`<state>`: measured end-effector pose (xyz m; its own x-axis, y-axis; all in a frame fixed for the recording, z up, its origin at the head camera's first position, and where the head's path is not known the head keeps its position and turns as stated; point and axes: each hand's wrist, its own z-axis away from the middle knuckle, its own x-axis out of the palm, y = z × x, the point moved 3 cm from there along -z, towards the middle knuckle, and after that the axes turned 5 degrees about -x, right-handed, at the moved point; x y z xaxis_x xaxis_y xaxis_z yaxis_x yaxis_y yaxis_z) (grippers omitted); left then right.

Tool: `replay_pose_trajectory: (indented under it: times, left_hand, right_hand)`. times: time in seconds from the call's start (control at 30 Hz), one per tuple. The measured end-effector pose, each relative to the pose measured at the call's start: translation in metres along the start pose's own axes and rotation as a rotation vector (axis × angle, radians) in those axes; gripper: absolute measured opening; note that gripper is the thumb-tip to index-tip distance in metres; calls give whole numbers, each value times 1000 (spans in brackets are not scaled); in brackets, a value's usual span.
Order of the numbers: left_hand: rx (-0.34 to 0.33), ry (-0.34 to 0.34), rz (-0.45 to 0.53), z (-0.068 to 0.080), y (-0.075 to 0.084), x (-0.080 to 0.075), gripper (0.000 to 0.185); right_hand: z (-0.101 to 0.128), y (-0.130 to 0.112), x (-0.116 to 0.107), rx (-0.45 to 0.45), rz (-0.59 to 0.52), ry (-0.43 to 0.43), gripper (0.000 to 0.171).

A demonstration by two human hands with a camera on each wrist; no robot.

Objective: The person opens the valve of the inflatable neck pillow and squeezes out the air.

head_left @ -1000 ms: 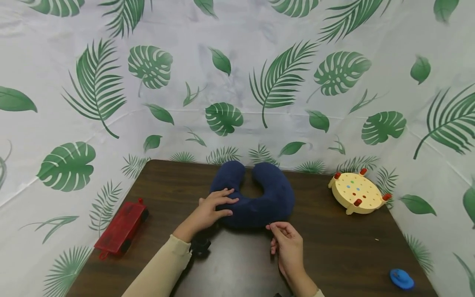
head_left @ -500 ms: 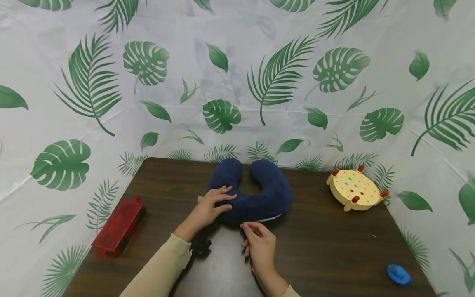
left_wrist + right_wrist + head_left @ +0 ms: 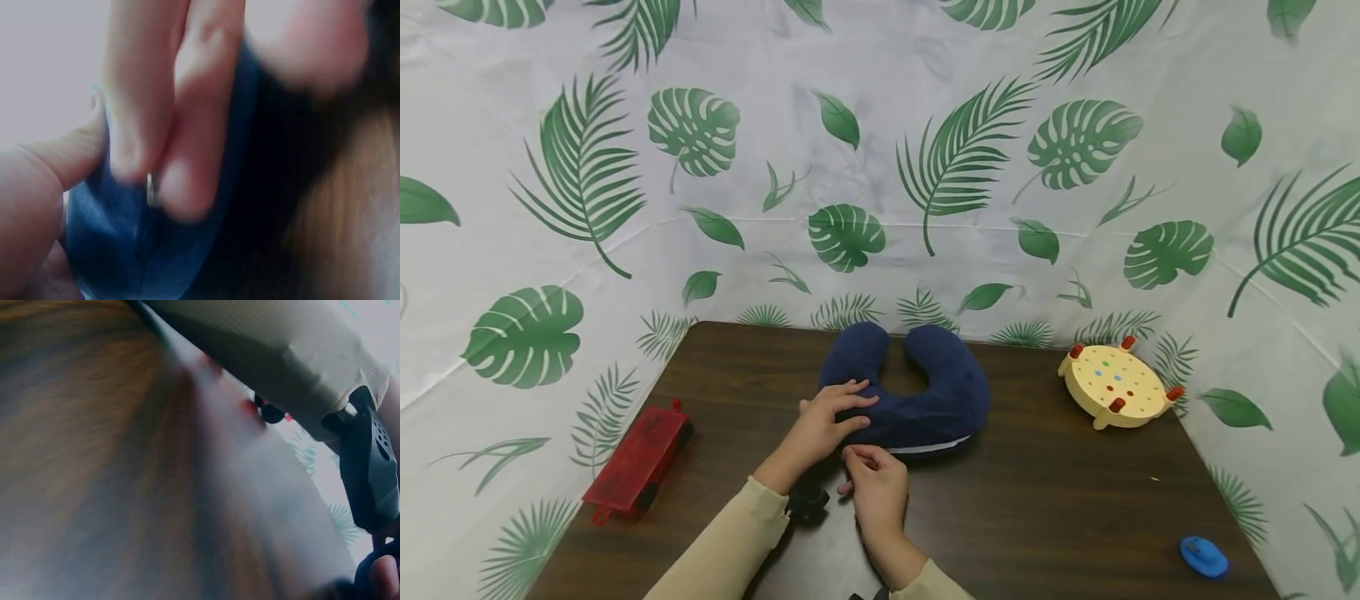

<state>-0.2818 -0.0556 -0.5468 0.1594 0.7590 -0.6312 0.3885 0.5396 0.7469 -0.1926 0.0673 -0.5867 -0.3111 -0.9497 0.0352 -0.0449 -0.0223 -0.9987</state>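
A navy-blue U-shaped neck pillow (image 3: 936,417) lies on the dark wooden table, its open ends facing away. My left hand (image 3: 822,423) rests on its left front part, fingers spread over the fabric. My right hand (image 3: 880,487) is at the pillow's front edge, close below the left thumb. Its thumb and forefinger pinch a small metal zipper pull (image 3: 152,192), visible between the fingertips in the left wrist view. Along the lower edge to the right, a pale strip (image 3: 931,448) shows where the zipper is parted.
On the left lies a red toy wagon (image 3: 638,460). A pale yellow round toy with red-tipped legs (image 3: 1116,387) sits upside down at the back right. Nearer on the right is a small blue toy (image 3: 1204,557). Leaf-patterned cloth (image 3: 850,150) hangs behind.
My right hand has slid left along the pillow's front edge with the zipper pull, and the pale opening has lengthened behind it. The left hand has stayed on the pillow.
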Motion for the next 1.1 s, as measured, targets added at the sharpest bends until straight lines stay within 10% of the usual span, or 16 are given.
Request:
replay_pose_trajectory:
  times: [0.43,0.7,0.93,1.1]
  left_hand:
    - [-10,-52,56,2,4,-4,38]
    - [22,-64,38,3,4,-5,38]
    - [59,-76,-89,7,14,-1,38]
    - [150,-67,-155,7,24,-4,38]
  right_hand:
    - [-8,-4,15,-45,160,-96,7]
    - [-26,-47,-11,66,413,-537,15]
    - [-56,-114,-79,-342,587,-528,3]
    - [-84,-105,-122,-553,676,-551,19]
